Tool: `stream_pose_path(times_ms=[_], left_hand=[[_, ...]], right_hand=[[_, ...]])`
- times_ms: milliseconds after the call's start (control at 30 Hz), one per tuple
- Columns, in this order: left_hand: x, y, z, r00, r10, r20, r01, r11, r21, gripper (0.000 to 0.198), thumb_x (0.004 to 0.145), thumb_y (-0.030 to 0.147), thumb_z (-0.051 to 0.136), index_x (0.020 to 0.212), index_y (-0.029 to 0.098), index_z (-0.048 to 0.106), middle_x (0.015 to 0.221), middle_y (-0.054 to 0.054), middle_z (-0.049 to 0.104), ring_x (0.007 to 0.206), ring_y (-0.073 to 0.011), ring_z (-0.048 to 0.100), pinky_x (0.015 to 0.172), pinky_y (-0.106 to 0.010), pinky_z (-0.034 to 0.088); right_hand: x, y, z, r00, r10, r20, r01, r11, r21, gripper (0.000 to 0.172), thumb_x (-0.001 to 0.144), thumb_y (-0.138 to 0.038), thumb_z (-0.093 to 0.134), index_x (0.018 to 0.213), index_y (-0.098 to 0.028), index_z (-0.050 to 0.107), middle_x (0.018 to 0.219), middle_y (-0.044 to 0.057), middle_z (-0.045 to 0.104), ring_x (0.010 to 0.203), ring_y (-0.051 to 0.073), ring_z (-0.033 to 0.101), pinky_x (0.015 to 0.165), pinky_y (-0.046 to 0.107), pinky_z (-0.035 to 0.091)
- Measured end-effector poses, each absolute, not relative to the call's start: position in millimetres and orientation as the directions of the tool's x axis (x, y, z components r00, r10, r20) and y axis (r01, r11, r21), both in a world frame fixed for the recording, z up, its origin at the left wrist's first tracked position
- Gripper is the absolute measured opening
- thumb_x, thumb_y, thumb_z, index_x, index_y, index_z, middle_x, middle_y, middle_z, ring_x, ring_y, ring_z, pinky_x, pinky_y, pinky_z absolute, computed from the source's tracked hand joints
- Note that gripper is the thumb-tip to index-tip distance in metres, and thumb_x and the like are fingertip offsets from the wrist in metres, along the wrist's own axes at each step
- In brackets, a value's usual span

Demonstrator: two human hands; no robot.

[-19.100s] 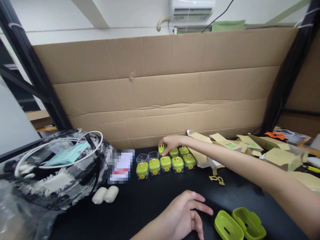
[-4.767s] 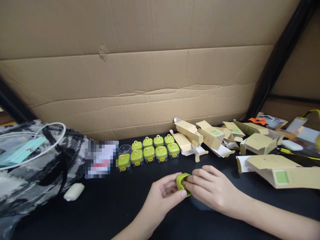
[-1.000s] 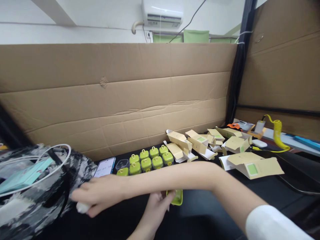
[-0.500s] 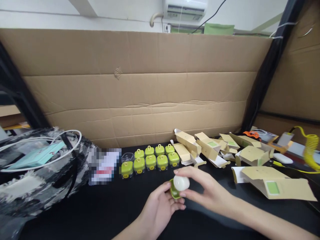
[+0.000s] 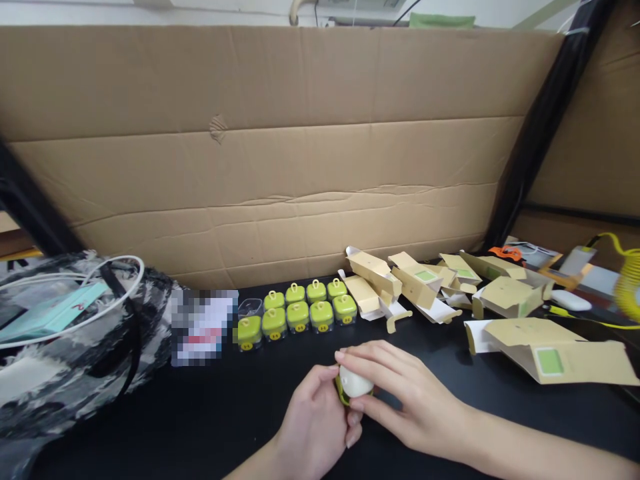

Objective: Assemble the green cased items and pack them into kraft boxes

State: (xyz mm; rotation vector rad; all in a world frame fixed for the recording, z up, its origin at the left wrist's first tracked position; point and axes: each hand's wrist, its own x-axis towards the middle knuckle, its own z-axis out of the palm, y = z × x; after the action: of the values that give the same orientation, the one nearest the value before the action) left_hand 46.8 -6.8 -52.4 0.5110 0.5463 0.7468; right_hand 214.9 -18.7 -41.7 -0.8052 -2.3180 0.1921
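Small white oval earbud case (image 5: 354,382), seated in a green cover (image 5: 343,395), above the black table

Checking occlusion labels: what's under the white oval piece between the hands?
The edge of a green shell shows beneath the white oval piece, held in the left hand; the right hand pinches the piece. Fingers hide the shell's remainder and how deep the piece sits.

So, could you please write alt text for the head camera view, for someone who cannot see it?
Two bare hands meet over a black table: the right hand holds a white rounded case against a green cover gripped by the left hand. Behind stand two rows of green-lidded boxes, opened cardboard cartons to their right, and a cardboard wall.
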Motion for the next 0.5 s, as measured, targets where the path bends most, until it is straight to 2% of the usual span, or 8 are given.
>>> stream_pose_path(times_ms=[200, 367, 500], left_hand=[[50.2, -11.8, -49.4, 0.565, 0.758, -0.327, -0.536, 0.638, 0.553, 0.016, 0.073, 0.024, 0.048, 0.077, 0.013, 0.059, 0.060, 0.000, 0.055, 0.048, -0.0093, 0.048, 0.045, -0.022, 0.027], [51.7, -11.9, -51.8, 0.568, 0.759, -0.317, -0.537, 0.634, 0.557, 0.016, 0.070, 0.026, 0.047, 0.068, 0.014, 0.058, 0.054, -0.001, 0.053, 0.046, -0.0113, 0.047, 0.042, -0.024, 0.027], [51.6, -9.3, -56.4, 0.584, 0.749, -0.313, -0.525, 0.642, 0.558, 0.013, 0.066, 0.026, 0.051, 0.069, 0.014, 0.058, 0.053, 0.000, 0.052, 0.045, -0.0109, 0.045, 0.042, -0.024, 0.026]], right_hand=[[213.7, -18.9, -43.9, -0.604, 0.607, 0.517, 0.545, 0.787, -0.287, 0.045, 0.090, -0.021, 0.051, 0.134, -0.021, 0.041, 0.128, 0.007, 0.056, 0.114, 0.020, 0.051, 0.095, 0.035, 0.044], [216.1, -19.1, -44.8, -0.617, 0.597, 0.513, 0.527, 0.797, -0.295, 0.042, 0.091, -0.022, 0.050, 0.132, -0.022, 0.043, 0.132, 0.005, 0.053, 0.119, 0.018, 0.048, 0.099, 0.033, 0.041], [215.2, -20.7, -43.9, -0.611, 0.651, 0.450, 0.556, 0.758, -0.341, 0.045, 0.090, -0.021, 0.051, 0.134, -0.023, 0.042, 0.132, 0.005, 0.053, 0.120, 0.018, 0.048, 0.100, 0.035, 0.041]])
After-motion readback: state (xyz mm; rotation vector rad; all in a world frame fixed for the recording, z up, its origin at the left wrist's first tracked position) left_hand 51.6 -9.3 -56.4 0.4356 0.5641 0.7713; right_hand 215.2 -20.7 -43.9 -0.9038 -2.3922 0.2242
